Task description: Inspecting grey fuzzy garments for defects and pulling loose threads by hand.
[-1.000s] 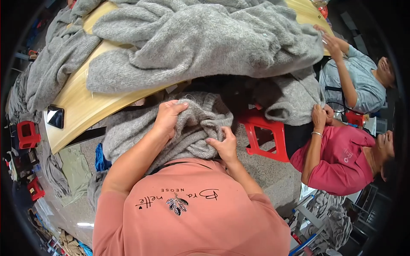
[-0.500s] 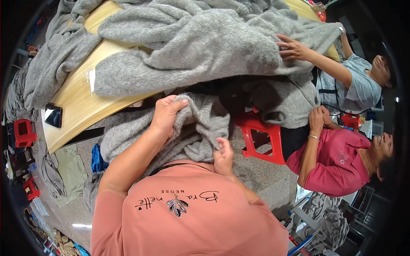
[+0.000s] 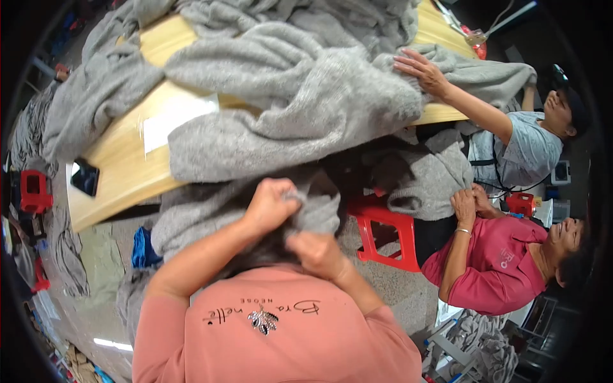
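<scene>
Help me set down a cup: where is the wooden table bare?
Bare: the pale wooden table between the black rectangular phone and the grey fuzzy knitwear; a smaller patch farther up, between grey folds. Crowded: the middle, covered with knitwear, a co-worker's hand on it.

Wearer's two hands (image 3: pixel 274 203) (image 3: pixel 318 254), two co-workers (image 3: pixel 529 148) (image 3: pixel 491 265)

The left hand (image 3: pixel 273 204) clutches grey knitwear (image 3: pixel 320 212), with the right hand (image 3: pixel 317 253) blurred nearby
</scene>
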`<state>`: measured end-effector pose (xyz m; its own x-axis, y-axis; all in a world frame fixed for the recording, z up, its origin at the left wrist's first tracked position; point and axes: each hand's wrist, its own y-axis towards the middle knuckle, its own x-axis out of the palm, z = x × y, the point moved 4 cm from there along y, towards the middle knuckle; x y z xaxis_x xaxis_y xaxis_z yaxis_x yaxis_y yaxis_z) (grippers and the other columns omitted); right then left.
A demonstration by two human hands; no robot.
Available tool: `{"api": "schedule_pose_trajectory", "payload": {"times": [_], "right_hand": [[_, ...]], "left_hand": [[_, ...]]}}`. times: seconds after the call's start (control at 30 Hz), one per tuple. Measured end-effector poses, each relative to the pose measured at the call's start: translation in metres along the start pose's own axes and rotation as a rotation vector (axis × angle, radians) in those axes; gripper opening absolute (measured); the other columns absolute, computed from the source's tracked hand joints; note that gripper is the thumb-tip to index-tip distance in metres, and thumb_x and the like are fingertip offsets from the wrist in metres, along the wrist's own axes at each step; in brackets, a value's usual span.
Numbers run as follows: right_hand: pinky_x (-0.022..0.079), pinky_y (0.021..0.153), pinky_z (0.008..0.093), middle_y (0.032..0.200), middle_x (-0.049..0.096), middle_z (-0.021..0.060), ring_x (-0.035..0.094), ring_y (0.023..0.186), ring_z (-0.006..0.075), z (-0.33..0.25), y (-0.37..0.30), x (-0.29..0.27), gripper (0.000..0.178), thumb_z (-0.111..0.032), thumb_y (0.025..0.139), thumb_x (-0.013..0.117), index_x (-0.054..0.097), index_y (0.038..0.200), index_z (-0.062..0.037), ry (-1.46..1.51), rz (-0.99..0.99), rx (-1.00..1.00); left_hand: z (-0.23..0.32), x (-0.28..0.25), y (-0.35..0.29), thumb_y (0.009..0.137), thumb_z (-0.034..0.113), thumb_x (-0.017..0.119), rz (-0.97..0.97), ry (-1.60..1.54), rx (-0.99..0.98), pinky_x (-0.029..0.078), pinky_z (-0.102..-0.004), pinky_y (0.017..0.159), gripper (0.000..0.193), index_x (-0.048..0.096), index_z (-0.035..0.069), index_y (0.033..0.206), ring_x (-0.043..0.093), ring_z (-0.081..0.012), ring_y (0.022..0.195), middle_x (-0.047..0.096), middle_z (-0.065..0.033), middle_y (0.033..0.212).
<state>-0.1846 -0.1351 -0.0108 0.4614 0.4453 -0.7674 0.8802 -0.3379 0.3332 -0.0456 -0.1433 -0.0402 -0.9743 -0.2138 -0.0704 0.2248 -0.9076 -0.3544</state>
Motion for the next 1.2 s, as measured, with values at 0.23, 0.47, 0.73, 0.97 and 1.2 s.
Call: {"api": "schedule_pose_trajectory", "payload": {"times": [0.23, 0.47, 0.73, 0.97, 1.2], "right_hand": [[0.047, 0.051, 0.0327, 0.071, 0.056, 0.0111, 0.057, 0.06, 0.0261, 0.019, 0.014, 0.01, 0.025, 0.002, 0.066, 0.054, 0.055, 0.09, -0.0018, 0.215, 0.13, -0.071], [0.042, 0.045, 0.0305, 0.071, 0.053, 0.007, 0.054, 0.053, 0.0234, 0.022, 0.007, 0.013, 0.018, 0.001, 0.066, 0.055, 0.055, 0.083, -0.0039, 0.018, 0.36, -0.009], [0.044, 0.048, 0.0323, 0.075, 0.054, 0.0075, 0.056, 0.056, 0.0254, 0.029, 0.01, 0.011, 0.014, 0.001, 0.068, 0.054, 0.055, 0.081, -0.0039, 0.059, 0.346, 0.033], [0.047, 0.061, 0.0311, 0.089, 0.057, 0.0115, 0.058, 0.073, 0.026, 0.044, 0.017, 0.02, 0.019, 0.002, 0.067, 0.055, 0.058, 0.084, -0.0047, 0.309, 0.251, 0.154], [0.044, 0.062, 0.0242, 0.078, 0.057, 0.0062, 0.055, 0.071, 0.0131, 0.058, 0.002, 0.028, 0.015, 0.002, 0.065, 0.055, 0.058, 0.08, -0.0003, 0.711, -0.037, 0.446]], "left_hand": [[-0.056, -0.005, -0.004, 0.069, 0.001, 0.058, -0.272, -0.165, -0.103, 0.035, -0.0197, 0.045, 0.005, 0.06, 0.002, 0.073, 0.045, -0.0047, 0.052, 0.054, 0.0005, 0.059], [-0.061, -0.002, -0.009, 0.078, 0.003, 0.055, -0.303, -0.484, -0.18, 0.044, -0.0209, 0.059, 0.007, 0.059, 0.0, 0.083, 0.054, -0.0085, 0.064, 0.06, -0.0028, 0.073], [-0.072, -0.004, -0.005, 0.076, 0.002, 0.058, -0.172, -0.605, -0.195, 0.046, -0.0239, 0.061, 0.006, 0.059, -0.001, 0.081, 0.057, -0.0125, 0.065, 0.061, -0.0071, 0.074], [-0.058, -0.009, -0.015, 0.072, 0.001, 0.063, -0.111, -0.465, -0.059, 0.044, -0.021, 0.058, 0.011, 0.061, -0.002, 0.083, 0.055, -0.0086, 0.062, 0.061, -0.0044, 0.074], [-0.052, -0.002, -0.031, 0.072, 0.007, 0.066, -0.063, -0.179, -0.009, 0.037, -0.0184, 0.045, 0.01, 0.063, 0.001, 0.081, 0.045, -0.0024, 0.052, 0.056, 0.0028, 0.06]]}}
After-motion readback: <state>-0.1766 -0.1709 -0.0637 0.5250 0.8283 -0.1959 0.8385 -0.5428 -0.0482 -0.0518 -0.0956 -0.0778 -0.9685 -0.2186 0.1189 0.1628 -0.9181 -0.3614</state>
